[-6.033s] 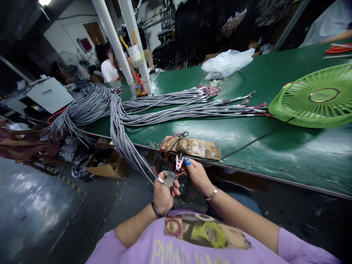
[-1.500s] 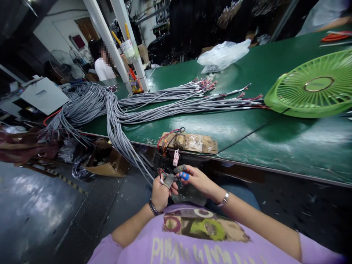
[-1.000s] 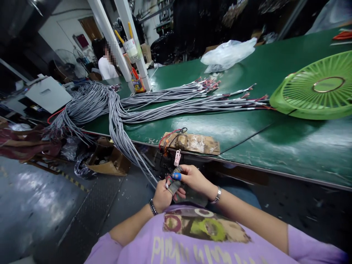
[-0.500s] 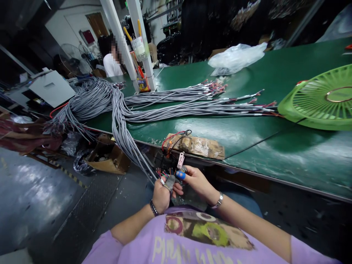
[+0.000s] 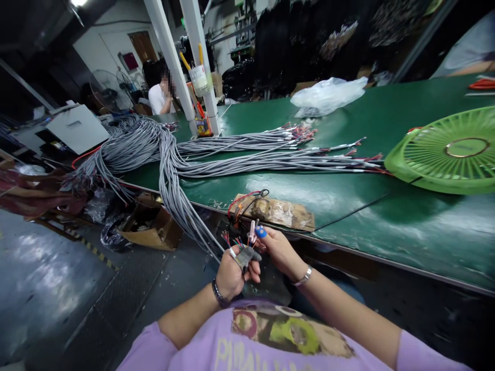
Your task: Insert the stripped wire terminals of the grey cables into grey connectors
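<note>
My left hand (image 5: 231,274) is closed around the end of a grey cable (image 5: 193,226), whose thin coloured wires (image 5: 233,240) fan out above my fist. A grey guard covers my left thumb. My right hand (image 5: 279,249), with a blue cap on one fingertip, pinches at the wire ends beside a small pink clip (image 5: 252,231). Both hands hover just below the front edge of the green table (image 5: 348,201).
A taped wooden block (image 5: 276,210) with red and black leads lies on the table edge. Bundles of grey cables (image 5: 216,154) stretch across the table and spill off its left side. A green fan (image 5: 444,152), a plastic bag (image 5: 328,94) and a seated person (image 5: 160,95) are farther off.
My right hand has risen from the grey thumb guard up to the pink clip and the wire tips. The left hand has kept hold of the cable end.
</note>
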`<state>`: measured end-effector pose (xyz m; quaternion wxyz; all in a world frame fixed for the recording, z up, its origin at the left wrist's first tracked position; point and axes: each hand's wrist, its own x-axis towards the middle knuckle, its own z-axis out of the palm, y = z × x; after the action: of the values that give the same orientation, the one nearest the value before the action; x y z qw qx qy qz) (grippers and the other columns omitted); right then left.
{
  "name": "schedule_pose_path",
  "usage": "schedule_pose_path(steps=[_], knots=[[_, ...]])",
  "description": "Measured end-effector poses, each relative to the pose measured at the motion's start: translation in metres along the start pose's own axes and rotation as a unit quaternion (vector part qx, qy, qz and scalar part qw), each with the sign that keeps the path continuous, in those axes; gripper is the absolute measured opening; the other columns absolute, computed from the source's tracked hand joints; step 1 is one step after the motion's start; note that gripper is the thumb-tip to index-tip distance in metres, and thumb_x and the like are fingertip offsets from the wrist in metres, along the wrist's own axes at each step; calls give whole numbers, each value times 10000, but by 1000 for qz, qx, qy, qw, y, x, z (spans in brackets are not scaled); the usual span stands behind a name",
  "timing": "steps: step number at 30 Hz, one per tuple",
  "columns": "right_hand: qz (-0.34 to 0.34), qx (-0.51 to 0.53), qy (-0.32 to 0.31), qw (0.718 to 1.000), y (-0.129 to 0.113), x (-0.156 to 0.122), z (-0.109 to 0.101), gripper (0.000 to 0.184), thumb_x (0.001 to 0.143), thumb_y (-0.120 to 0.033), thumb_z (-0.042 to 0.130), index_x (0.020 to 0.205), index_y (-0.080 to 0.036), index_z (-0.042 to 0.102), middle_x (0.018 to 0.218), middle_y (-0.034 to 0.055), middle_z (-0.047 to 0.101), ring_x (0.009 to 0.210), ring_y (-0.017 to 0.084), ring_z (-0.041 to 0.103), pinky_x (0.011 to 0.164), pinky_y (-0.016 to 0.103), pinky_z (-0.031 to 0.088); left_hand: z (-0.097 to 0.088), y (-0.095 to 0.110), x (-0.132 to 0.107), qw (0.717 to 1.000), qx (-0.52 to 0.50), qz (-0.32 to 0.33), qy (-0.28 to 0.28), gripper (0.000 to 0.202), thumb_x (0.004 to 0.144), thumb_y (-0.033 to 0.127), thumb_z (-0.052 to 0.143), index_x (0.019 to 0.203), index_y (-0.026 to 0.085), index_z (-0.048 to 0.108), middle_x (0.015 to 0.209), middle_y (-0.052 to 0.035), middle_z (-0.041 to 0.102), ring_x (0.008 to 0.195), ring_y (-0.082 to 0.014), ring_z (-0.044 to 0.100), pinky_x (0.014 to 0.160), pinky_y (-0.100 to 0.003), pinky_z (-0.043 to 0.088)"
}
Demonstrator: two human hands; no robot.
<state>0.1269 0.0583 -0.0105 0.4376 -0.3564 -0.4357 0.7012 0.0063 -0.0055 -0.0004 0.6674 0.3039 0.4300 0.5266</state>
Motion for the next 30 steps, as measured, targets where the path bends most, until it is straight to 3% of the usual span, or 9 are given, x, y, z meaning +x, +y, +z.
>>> schedule_pose_path(steps=[3, 7, 11, 18, 26, 30], knots=[[-29, -2, 55, 998, 8, 3, 0, 456, 755, -597, 547, 614, -165, 581, 511, -24, 480, 463, 84, 363, 457, 226, 305, 0, 0, 4, 1000, 3, -10, -2, 295, 683, 418, 638, 680, 132, 566, 452, -5, 590, 314, -92, 523, 292, -152, 204], [47, 137, 11, 989, 14, 8, 2, 433, 704, -598, 610, 723, -168, 656, 603, 12, 583, 517, 104, 468, 508, 234, 392, -2, -3, 7, 1000, 13, -14, -10, 299, 678, 427, 625, 676, 133, 568, 462, -8, 599, 325, -91, 532, 297, -148, 211], [75, 220, 23, 972, 10, 12, 6, 386, 636, -522, 719, 756, -156, 689, 615, 21, 612, 521, 104, 495, 513, 226, 423, -3, -6, 7, 999, 26, -18, -13, 301, 686, 431, 614, 666, 135, 566, 465, -12, 605, 322, -89, 528, 300, -153, 205], [72, 250, 32, 965, 12, 12, 8, 308, 694, -455, 704, 736, -150, 685, 589, 13, 605, 508, 96, 488, 480, 206, 409, -4, -9, 7, 997, 58, -45, 0, 348, 661, 474, 630, 653, 135, 554, 453, -4, 592, 312, -86, 517, 302, -166, 201], [136, 264, -38, 954, 11, 4, -1, 361, 799, -519, 548, 814, -170, 638, 739, 46, 648, 555, 106, 530, 520, 221, 448, -8, -9, -6, 996, 82, -25, -16, 346, 720, 466, 622, 675, 126, 580, 471, -17, 607, 321, -89, 526, 308, -172, 193], [104, 247, -41, 963, 7, 0, 0, 288, 771, -452, 618, 811, -167, 633, 734, 30, 635, 571, 103, 530, 541, 224, 455, -6, -9, -11, 997, 78, 10, 13, 339, 747, 463, 603, 687, 130, 576, 504, -20, 623, 341, -90, 538, 316, -173, 209]])
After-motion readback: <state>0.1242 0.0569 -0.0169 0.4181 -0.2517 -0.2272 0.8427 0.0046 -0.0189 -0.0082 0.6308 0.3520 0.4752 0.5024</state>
